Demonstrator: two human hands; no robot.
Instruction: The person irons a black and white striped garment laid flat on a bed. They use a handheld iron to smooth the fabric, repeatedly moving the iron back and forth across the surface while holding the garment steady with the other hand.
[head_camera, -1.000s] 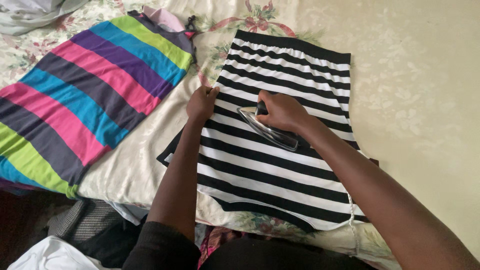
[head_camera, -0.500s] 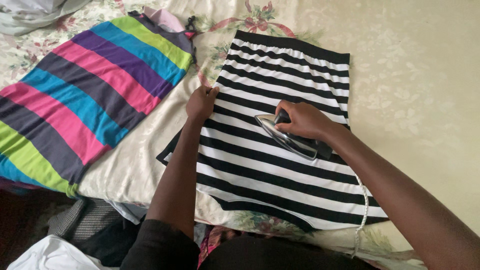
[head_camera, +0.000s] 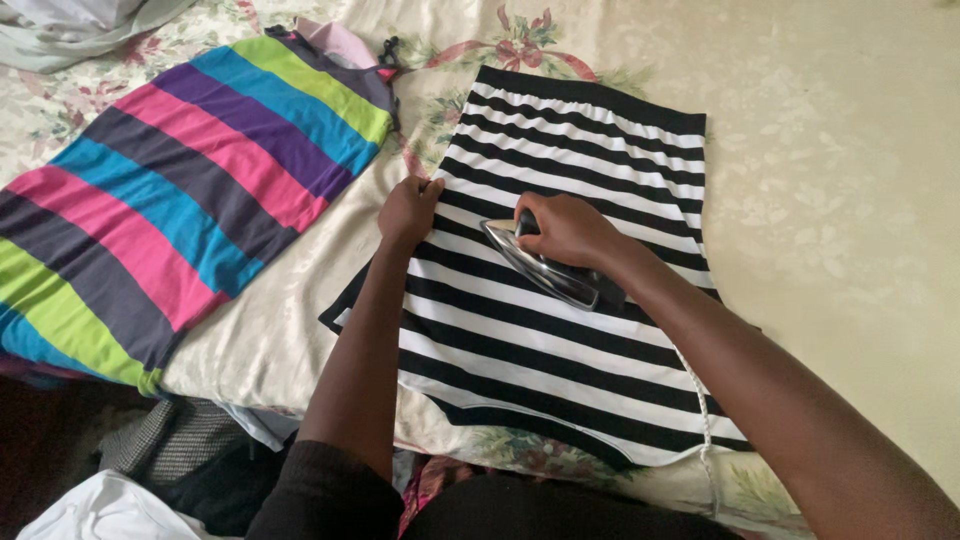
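Note:
A black-and-white striped garment (head_camera: 560, 330) lies flat on a cream floral bedspread (head_camera: 830, 200). My right hand (head_camera: 565, 228) grips the handle of a silver clothes iron (head_camera: 545, 270), which rests on the stripes near the garment's middle, its tip pointing left. My left hand (head_camera: 408, 208) pinches the garment's left edge and holds it taut. A white braided cord (head_camera: 700, 400) runs from the iron down over the garment's lower right.
A dress with bright pink, blue, green, purple and grey stripes (head_camera: 170, 200) lies on the bed to the left. Pale cloth (head_camera: 70, 25) is bunched at the top left. More clothes (head_camera: 150, 470) are piled below the bed's near edge.
The iron and my right hand slid right and slightly down across the stripes, then came back a little leftward. My left hand stayed on the garment's edge.

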